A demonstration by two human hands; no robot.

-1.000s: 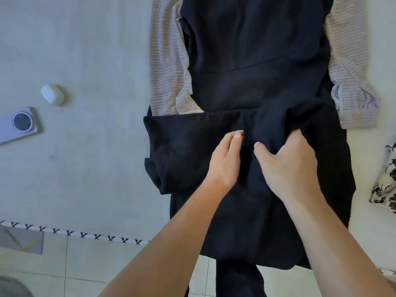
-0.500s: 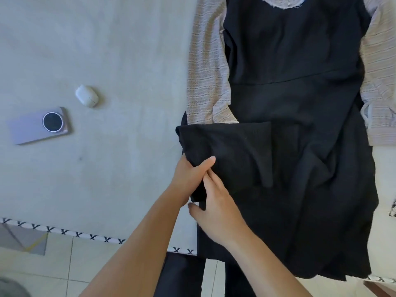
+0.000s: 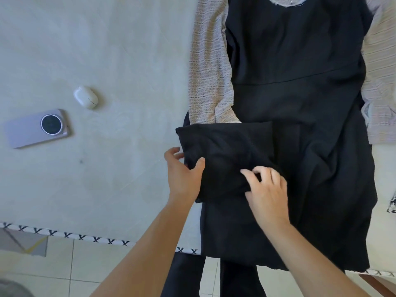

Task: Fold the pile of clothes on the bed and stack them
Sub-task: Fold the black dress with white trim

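A black dress (image 3: pixel 300 86) with pale patterned sleeves (image 3: pixel 211 82) lies flat on the bed, its hem hanging over the near edge. The skirt's left side is folded inward into a dark flap (image 3: pixel 227 151). My left hand (image 3: pixel 184 174) grips the flap's left edge, thumb on top and fingers reaching under. Just to the right, my right hand (image 3: pixel 267 189) rests on the flap's lower right corner with curled fingers bunching the cloth.
On the pale sheet (image 3: pixel 117 61) to the left lie a white earbud case (image 3: pixel 86 97) and a lilac phone (image 3: pixel 37 128), camera side up. The bed's patterned edge (image 3: pixel 64 233) runs along the bottom, with tiled floor below. A black-and-white printed cloth (image 3: pixel 392 203) peeks in at far right.
Both hands moved from the middle of the skirt to its left side. The left side is now folded over more narrowly. The view shifted left, bringing phone and case closer to centre.
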